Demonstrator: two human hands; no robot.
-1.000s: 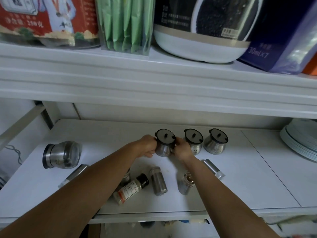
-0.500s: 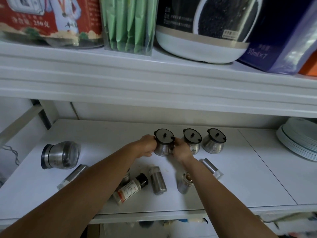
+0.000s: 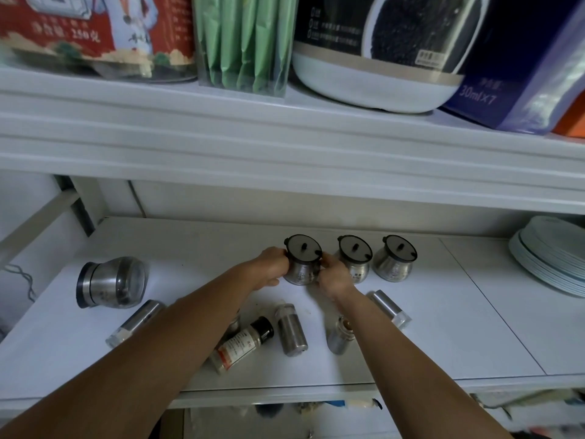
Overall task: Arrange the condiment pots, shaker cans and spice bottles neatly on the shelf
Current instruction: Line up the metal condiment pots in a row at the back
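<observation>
Three steel condiment pots with dark lids stand upright in a row on the white shelf [image 3: 443, 327]. My left hand [image 3: 270, 269] and my right hand [image 3: 334, 275] grip the leftmost pot [image 3: 302, 264] from both sides. The middle pot [image 3: 354, 256] and the right pot [image 3: 395, 261] stand beside it. A fourth pot [image 3: 110, 283] lies on its side at the left. Lying in front are a labelled spice bottle [image 3: 243, 343], a shaker can [image 3: 291, 329], a second can [image 3: 338, 339], a steel bottle [image 3: 387, 307] and another steel bottle [image 3: 136, 323].
A stack of pale plates [image 3: 550, 258] sits at the shelf's right end. The upper shelf [image 3: 285, 134] overhangs, carrying a red jar [image 3: 95, 33], green packets [image 3: 243, 42], a round tub [image 3: 380, 49] and a blue box [image 3: 512, 64]. A cable [image 3: 22, 277] hangs at the left.
Both hands stay on the leftmost pot. The view has shifted slightly; the pot's position in the row looks unchanged.
</observation>
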